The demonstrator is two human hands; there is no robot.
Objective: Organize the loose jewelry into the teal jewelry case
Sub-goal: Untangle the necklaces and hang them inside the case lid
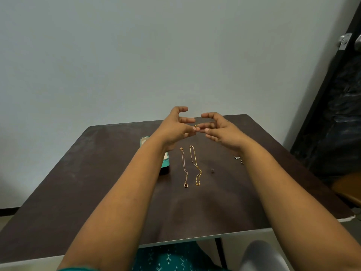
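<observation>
A tiny gold piece [195,125] sat between the fingertips of both hands, raised above the bench [97,173]. The left hand [175,130] pinched it, and the right hand [218,132] touched it with curled fingers. The teal jewelry case [165,163] lay under the left wrist. Two gold chains [190,165] lay below the hands, small earrings [238,159] beneath the right wrist.

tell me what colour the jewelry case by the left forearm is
Teal outside, with a pale cream lining; the jewelry case shows in the head view, mostly hidden behind the left forearm.
</observation>
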